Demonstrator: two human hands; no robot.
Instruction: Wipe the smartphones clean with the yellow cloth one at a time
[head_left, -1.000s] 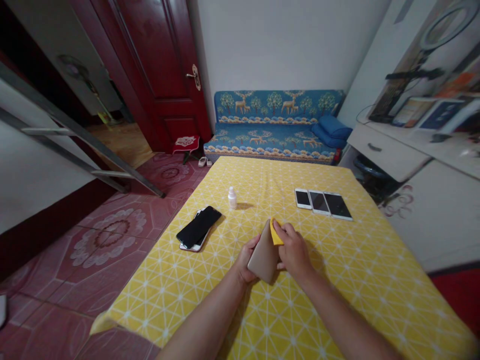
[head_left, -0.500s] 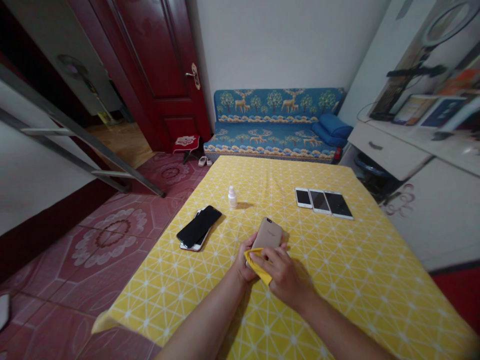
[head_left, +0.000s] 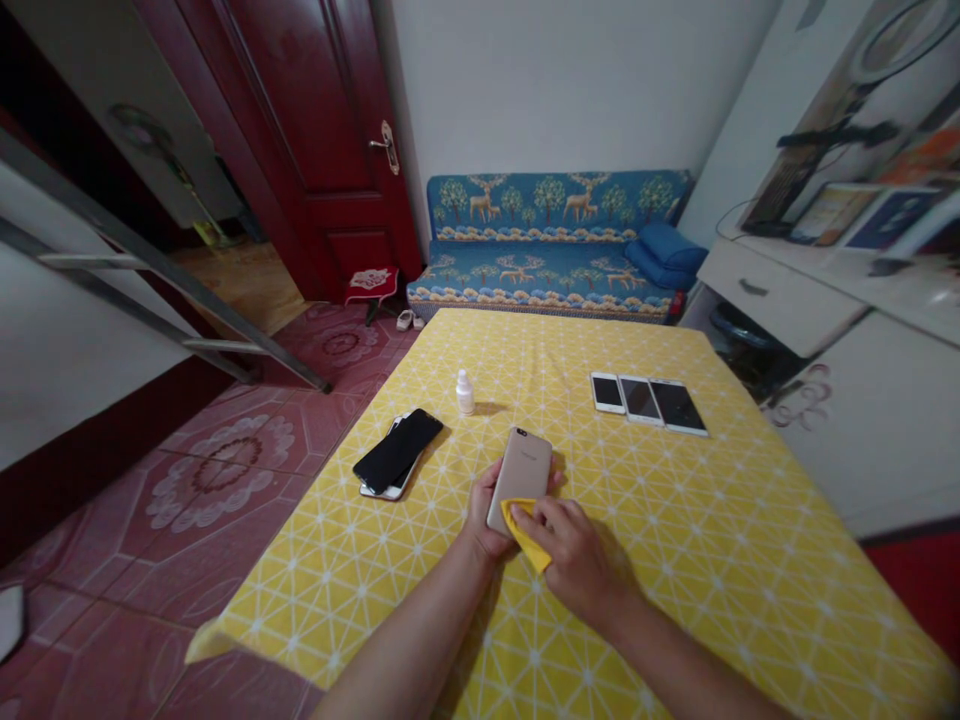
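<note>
A gold smartphone lies back-up in my left hand, whose fingers wrap round it from beneath, with fingertips showing at its right edge. My right hand pinches a yellow cloth and presses it on the lower part of the phone's back. Ahead and to the left stands a small white bottle. Nearer the left edge of the table, a black phone rests at an angle on top of a white phone, which it mostly covers.
Three white-framed phones lie side by side at the table's right. The yellow patterned tablecloth covers the table. Beyond it is a blue sofa, with a white cabinet to the right and a metal ladder to the left.
The gold phone has shifted slightly left and turned more upright, baring its lower left corner. My right hand has moved the cloth a little to the right.
</note>
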